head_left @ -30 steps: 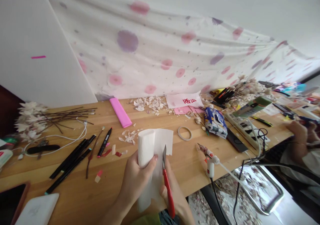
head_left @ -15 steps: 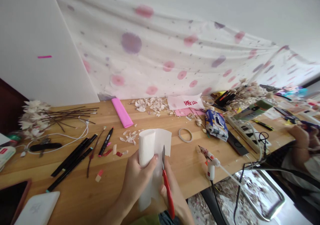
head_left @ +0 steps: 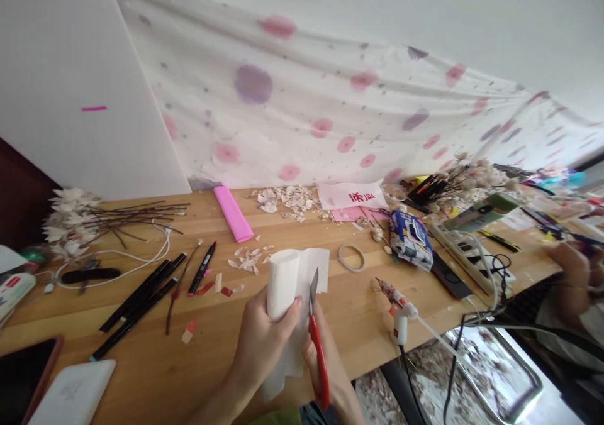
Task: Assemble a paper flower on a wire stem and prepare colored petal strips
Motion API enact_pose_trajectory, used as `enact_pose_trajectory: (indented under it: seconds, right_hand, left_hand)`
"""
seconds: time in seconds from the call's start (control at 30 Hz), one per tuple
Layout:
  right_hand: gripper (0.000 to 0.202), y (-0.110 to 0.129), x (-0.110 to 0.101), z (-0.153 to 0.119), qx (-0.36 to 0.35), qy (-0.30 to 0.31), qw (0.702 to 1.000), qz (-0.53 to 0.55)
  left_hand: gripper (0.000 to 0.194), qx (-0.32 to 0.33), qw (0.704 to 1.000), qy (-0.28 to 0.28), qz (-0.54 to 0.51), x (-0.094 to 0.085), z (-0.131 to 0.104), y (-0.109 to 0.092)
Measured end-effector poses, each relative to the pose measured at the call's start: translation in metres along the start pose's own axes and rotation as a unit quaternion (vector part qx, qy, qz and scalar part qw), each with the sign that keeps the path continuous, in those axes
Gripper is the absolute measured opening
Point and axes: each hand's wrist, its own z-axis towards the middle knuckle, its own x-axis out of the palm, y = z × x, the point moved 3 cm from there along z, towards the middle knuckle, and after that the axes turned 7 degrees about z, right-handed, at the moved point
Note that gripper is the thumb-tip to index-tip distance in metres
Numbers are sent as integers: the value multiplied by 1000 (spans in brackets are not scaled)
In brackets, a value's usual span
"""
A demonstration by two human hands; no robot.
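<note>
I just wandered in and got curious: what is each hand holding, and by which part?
The left hand grips the roll of white paper around its middle; the right hand holds the scissors by the red handles.

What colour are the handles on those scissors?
Red: the handles of the scissors are red, as the head view shows best.
</note>
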Motion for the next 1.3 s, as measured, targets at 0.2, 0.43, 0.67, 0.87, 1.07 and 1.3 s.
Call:
enact_pose_trajectory:
  seconds: [0.2,0.43,0.67,0.87,1.07,1.3]
  right_hand:
    - [89,-8,2,-1,-3,-5,1000,23]
    - [91,-12,2,0,-13,-20,1000,-7]
    - [84,9,6,7,-26,-23,999,-12]
    - [80,16,6,13,-21,-38,999,-11]
    - [81,15,6,15,-14,-56,998,-21]
    - [80,5,3,14,2,-68,997,-38]
  left_hand:
    - [29,-5,1000,-18,3,0,1,1]
    - [30,-14,1000,-4,-14,1,1,5]
    - [29,-13,1000,-11,-3,0,2,3]
    - [30,-13,1000,-14,-6,0,3,5]
    - [28,-12,1000,-22,-7,-1,2,4]
    - [28,-20,999,-24,-4,-1,4,5]
